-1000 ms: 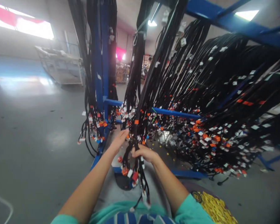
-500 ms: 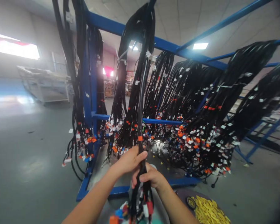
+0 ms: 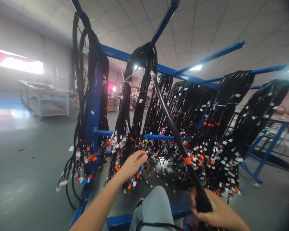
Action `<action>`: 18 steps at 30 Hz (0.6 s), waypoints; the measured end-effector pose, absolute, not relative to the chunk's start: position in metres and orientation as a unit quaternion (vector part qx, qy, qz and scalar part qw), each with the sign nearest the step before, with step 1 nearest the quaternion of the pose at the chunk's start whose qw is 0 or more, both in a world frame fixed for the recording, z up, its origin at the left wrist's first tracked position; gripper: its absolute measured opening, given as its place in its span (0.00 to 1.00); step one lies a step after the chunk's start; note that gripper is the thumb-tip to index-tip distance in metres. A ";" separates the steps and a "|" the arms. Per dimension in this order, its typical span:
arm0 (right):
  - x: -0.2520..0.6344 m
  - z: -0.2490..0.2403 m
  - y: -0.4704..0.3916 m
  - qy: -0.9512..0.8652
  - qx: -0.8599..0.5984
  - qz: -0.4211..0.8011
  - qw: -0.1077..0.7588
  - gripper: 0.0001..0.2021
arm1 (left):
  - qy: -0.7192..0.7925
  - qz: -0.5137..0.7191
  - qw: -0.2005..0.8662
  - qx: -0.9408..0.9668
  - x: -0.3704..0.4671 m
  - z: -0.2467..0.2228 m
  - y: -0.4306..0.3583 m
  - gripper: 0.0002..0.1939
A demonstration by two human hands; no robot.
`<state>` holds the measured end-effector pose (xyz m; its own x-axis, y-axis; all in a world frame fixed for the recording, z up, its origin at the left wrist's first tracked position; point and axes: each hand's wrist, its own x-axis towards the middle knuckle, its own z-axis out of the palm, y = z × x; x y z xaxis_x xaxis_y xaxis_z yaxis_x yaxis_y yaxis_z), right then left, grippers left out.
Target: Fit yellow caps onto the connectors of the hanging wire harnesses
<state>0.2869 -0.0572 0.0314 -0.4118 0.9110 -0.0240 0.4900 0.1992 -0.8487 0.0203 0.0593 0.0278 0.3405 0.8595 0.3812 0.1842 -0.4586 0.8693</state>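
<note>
Head view. The right hand point(image 3: 218, 213), at the near right edge of the scene, has its grip clamped around a thick black wire harness point(image 3: 173, 128). The harness runs taut and slanted from this hand up and to the left, to the top of a blue steel rack point(image 3: 183, 77), where it hangs over a projecting bar. A band of orange tape point(image 3: 187, 160) wraps the harness a little above the hand.

The left hand point(image 3: 132, 165), near the centre of the scene, has its grip apart, the fingers loosely extended and holding nothing. Its fingertips lie just beside the lower ends of a neighbouring hanging bundle point(image 3: 132, 128), among white, orange and blue connectors; whether they touch these cannot be told.

The rack carries many further black harness bundles point(image 3: 231, 122), draped over its arms to the right and ending in clusters of small connectors and white labels. More harnesses point(image 3: 83, 106) hang at the left post of the rack. The person's knee point(image 3: 154, 205), in grey cloth, shows between the two forearms. A grey floor point(image 3: 33, 160) extends to the left, with a wire cart point(image 3: 44, 99) standing far off at the left under a bright window.
</note>
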 end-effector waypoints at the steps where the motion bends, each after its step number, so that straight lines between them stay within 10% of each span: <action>1: 0.289 0.037 -0.060 -0.743 -0.495 0.371 0.255 0.17 | 0.358 0.455 0.385 0.719 0.021 0.028 0.062 0.17; 18: 0.329 0.013 0.054 -0.468 -0.809 -0.098 0.342 0.15 | 0.432 0.471 0.349 0.685 0.034 -0.008 0.157 0.13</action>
